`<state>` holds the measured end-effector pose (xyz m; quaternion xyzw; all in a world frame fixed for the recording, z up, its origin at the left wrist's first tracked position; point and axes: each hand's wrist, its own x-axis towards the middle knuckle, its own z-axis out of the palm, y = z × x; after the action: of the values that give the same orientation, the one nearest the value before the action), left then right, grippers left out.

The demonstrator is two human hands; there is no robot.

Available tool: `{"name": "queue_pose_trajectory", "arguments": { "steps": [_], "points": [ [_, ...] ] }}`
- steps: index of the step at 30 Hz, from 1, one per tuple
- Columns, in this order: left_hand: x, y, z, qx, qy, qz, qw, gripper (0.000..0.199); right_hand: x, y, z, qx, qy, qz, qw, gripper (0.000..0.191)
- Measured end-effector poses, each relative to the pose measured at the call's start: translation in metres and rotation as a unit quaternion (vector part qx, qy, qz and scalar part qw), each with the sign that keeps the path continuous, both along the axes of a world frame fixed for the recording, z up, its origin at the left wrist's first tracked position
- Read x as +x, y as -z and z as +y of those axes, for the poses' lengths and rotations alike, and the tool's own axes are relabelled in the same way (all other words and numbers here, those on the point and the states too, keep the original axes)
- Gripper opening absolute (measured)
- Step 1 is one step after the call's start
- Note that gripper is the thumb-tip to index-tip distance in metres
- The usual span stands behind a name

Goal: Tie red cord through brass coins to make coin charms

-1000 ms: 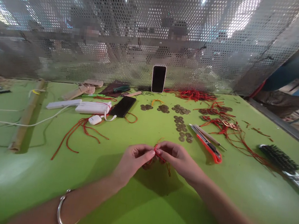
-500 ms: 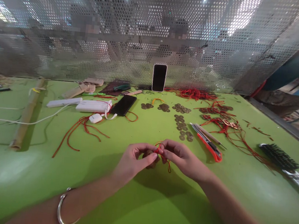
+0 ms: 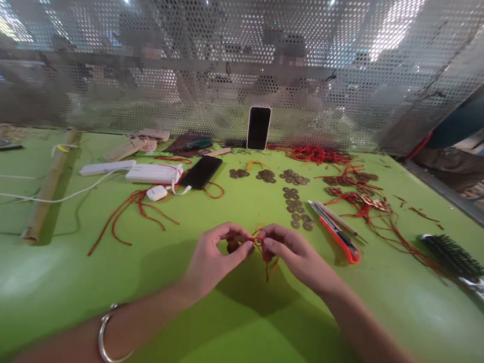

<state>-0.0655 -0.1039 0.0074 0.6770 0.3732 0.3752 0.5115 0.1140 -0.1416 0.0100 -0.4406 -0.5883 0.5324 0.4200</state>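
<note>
Low over the green table (image 3: pixel 232 343), my left hand (image 3: pixel 216 254) pinches a thin red cord (image 3: pixel 255 240) between thumb and forefinger. My right hand (image 3: pixel 293 251) grips the same cord just to the right, the fingertips of both hands a small gap apart. One cord end hangs below my right fingers. Round brownish pieces (image 3: pixel 233 246) show behind my left fingers; my hand partly hides them. Beyond my hands lie small groups of holed coins (image 3: pixel 292 200). A silver bangle (image 3: pixel 102 343) circles my left wrist.
Right of my hands are a red box cutter (image 3: pixel 340 239), a hairbrush (image 3: pixel 452 256) and tangled red cords with coins (image 3: pixel 366 200). A phone (image 3: pixel 258 128) stands upright at the back. Leftward lie a dark phone (image 3: pixel 203 171), white power strip (image 3: pixel 151 173), red cords (image 3: pixel 120 214) and bamboo tube (image 3: pixel 48 194).
My fingertips have moved slightly apart, and more red cord shows between them. The hanging cord end has shifted. The whole view has moved slightly.
</note>
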Motion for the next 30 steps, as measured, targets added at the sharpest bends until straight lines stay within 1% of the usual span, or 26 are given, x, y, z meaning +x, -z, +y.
{"name": "queue_pose_trajectory", "arguments": {
  "steps": [3, 7, 12, 15, 17, 18, 19, 20, 23, 25, 27, 30],
  "points": [
    [0.000, 0.001, 0.000, 0.056, -0.006, 0.019, 0.998, 0.004, -0.005, 0.001, -0.001, 0.009, 0.016, -0.037, 0.999, 0.019],
    [0.000, 0.004, -0.001, 0.127, -0.012, 0.044, 0.991, 0.003, -0.009, 0.002, -0.004, 0.054, 0.047, -0.077, 0.994, 0.012],
    [-0.003, 0.002, -0.004, 0.157, -0.009, 0.069, 0.985, 0.007, -0.007, 0.002, -0.003, 0.072, 0.059, -0.086, 0.992, 0.010],
    [-0.005, -0.003, 0.006, 0.175, 0.005, 0.093, 0.980, 0.014, -0.006, 0.002, -0.001, 0.062, 0.058, -0.075, 0.994, 0.011],
    [-0.008, -0.005, 0.025, 0.215, -0.017, 0.146, 0.966, 0.019, -0.007, 0.002, -0.001, 0.053, 0.060, -0.073, 0.994, 0.012],
    [-0.010, -0.005, 0.040, 0.245, -0.044, 0.187, 0.950, 0.019, -0.007, 0.002, -0.001, 0.050, 0.059, -0.076, 0.994, 0.013],
    [-0.012, -0.004, 0.057, 0.277, -0.071, 0.250, 0.925, 0.019, -0.007, 0.002, -0.001, 0.048, 0.056, -0.079, 0.994, 0.012],
    [-0.015, -0.003, 0.076, 0.284, -0.091, 0.275, 0.914, 0.022, -0.007, 0.003, -0.001, 0.046, 0.052, -0.082, 0.994, 0.012],
    [-0.023, 0.001, 0.139, 0.276, -0.151, 0.333, 0.889, 0.038, -0.008, 0.006, -0.002, 0.048, 0.040, -0.088, 0.994, 0.010],
    [-0.026, 0.005, 0.175, 0.253, -0.187, 0.375, 0.872, 0.049, -0.008, 0.006, -0.001, 0.058, 0.037, -0.094, 0.993, 0.010],
    [-0.025, 0.008, 0.202, 0.229, -0.215, 0.410, 0.856, 0.061, -0.008, 0.006, 0.000, 0.068, 0.037, -0.102, 0.992, 0.009],
    [-0.018, 0.013, 0.227, 0.198, -0.233, 0.443, 0.843, 0.069, -0.008, 0.005, 0.001, 0.076, 0.036, -0.110, 0.990, 0.009]
  ]
}}
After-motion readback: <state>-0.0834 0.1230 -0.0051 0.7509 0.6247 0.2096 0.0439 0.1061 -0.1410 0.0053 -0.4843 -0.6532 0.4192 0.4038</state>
